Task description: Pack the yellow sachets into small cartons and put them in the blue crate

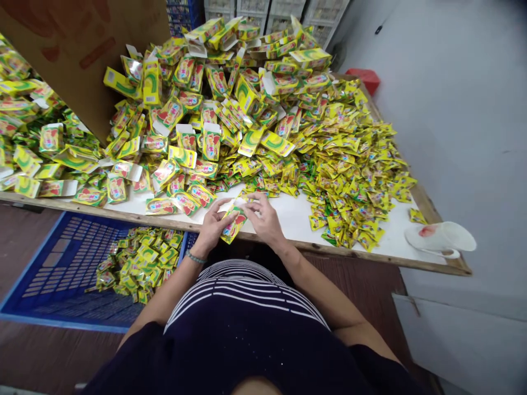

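Note:
My left hand (212, 227) grips a small yellow and green carton (234, 226) by its side, over the front edge of the table. The carton is tilted, with its white end flap up at the far end. At that end the fingers of my right hand (265, 222) are bent and pinch about the flap; whether a sachet is also between them is hidden. Beyond my hands lies a heap of similar cartons (211, 144), several with flaps standing out. To the right spreads a pile of small yellow sachets (346, 170).
Below the table on the left, a blue plastic crate (53, 269) holds filled-looking cartons (144, 260). A brown cardboard sheet (86, 60) stands in the heap. A white scoop-like cup (440, 237) lies at the table's right corner. White crates (284, 16) stand behind, near a grey wall (461, 109).

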A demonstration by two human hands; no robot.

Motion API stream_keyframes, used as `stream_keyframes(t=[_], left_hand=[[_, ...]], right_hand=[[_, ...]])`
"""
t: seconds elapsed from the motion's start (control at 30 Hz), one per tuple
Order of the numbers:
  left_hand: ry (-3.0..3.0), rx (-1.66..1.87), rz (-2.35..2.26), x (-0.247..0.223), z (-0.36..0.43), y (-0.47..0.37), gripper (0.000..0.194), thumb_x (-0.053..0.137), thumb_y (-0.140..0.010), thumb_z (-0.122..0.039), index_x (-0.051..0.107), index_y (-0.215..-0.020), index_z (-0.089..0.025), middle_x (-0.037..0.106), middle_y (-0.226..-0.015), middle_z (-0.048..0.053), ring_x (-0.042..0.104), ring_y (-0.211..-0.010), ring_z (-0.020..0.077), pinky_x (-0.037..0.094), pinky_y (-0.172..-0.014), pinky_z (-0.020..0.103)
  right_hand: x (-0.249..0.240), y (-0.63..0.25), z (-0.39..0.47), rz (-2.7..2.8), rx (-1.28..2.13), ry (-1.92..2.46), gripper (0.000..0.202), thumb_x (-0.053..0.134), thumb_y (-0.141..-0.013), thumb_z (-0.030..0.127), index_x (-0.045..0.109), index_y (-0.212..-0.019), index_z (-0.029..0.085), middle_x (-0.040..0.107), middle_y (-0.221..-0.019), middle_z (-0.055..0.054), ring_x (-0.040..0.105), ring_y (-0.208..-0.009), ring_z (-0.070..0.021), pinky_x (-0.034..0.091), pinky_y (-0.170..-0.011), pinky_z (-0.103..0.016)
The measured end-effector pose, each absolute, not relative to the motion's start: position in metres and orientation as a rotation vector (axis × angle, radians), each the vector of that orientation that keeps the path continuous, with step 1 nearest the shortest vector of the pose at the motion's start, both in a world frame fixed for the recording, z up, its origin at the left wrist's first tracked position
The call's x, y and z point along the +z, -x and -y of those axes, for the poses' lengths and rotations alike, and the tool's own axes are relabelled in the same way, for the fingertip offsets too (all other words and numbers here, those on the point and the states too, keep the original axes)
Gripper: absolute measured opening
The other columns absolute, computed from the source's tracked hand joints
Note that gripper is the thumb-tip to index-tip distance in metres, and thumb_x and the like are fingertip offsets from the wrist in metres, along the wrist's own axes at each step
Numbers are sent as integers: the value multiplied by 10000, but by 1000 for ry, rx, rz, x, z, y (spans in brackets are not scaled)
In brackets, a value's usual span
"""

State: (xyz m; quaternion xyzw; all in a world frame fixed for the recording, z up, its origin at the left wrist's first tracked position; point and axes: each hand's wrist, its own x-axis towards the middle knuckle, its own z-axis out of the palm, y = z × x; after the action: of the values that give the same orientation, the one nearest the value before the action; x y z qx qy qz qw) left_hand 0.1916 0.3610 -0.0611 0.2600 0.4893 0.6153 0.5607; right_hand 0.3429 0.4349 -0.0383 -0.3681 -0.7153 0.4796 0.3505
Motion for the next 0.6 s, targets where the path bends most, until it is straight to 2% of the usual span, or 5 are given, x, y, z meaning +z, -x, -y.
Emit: stream_keyframes(t=[0.1, 0.33, 0.43, 0.53, 0.6], left_hand=[[-650, 1573, -1171, -59, -360, -191, 651, 795, -762, -452, 511, -1309, -244, 716, -810, 3, 674, -641, 156, 524, -612, 261], [-738, 1514, -1156, -64, -354, -189, 450, 798, -775, -394, 564, -1122, -229, 659, -762, -29, 606, -598, 102, 458, -555, 201], [-732, 1481, -1148, -65, -352, -188, 460, 812, -754, -401, 553, -1087, -218, 667, -739, -30, 603, -579, 101, 448, -544, 197], [-695, 1543, -1158, -63, -352, -188, 534, 823, -734, -408, 509, -1127, -228, 692, -759, -29, 638, -615, 117, 485, -591, 215], [-643, 1603, -1184, -61, -352, -188, 569, 831, -720, -395, 475, -1134, -234, 684, -719, -48, 631, -589, 111, 483, -586, 212]], right_hand=[[-48, -340, -432, 1670, 1126, 977, 276, 669, -846, 424, 641, -1027, 219, 716, -1049, -72, 654, -955, -203, 514, -847, -335], [-58, -337, -424, 1844, 1389, 883, 284, 594, -887, 465, 672, -831, 197, 656, -776, -18, 602, -732, -161, 507, -728, -293], [-57, -339, -428, 1852, 1431, 908, 278, 624, -864, 448, 683, -975, 200, 675, -760, -5, 611, -700, -153, 513, -701, -283], [-51, -339, -432, 1871, 1426, 902, 427, 650, -850, 430, 657, -1222, 219, 748, -970, -51, 660, -789, -170, 541, -734, -300], [-46, -339, -433, 1961, 1368, 865, 355, 627, -874, 427, 721, -1154, 229, 753, -1094, -74, 675, -892, -196, 547, -789, -327]])
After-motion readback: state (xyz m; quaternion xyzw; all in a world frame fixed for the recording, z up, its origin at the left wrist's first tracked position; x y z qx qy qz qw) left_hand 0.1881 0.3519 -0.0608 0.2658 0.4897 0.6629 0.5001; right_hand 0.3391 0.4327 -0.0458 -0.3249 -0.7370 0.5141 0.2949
